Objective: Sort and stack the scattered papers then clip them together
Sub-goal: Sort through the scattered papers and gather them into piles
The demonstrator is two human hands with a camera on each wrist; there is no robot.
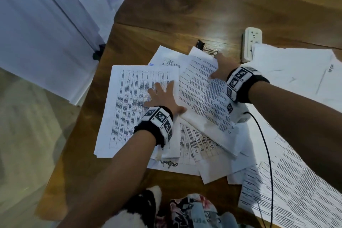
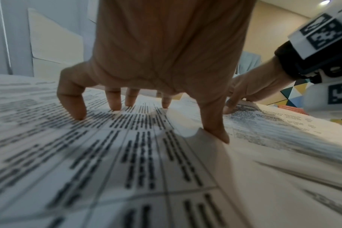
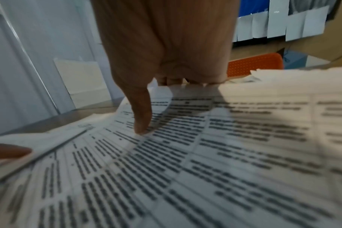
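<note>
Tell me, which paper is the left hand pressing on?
The left hand presses the table-printed sheet at the far left of the pile; the right hand grips a different, tilted bundle.

A brown wooden table (image 1: 185,9) holds lots of white papers (image 1: 129,105) spread under both hands. Just past the right hand lie a black clip (image 1: 200,44) and a white power strip (image 1: 250,42).

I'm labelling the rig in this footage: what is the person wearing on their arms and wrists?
Both forearms are bare, no sleeves. Each wrist carries a black band ringed with white blocks bearing black-and-white square markers. A thin black cable runs from the white unit under the right wrist. The left hand and right hand are ungloved.
</note>
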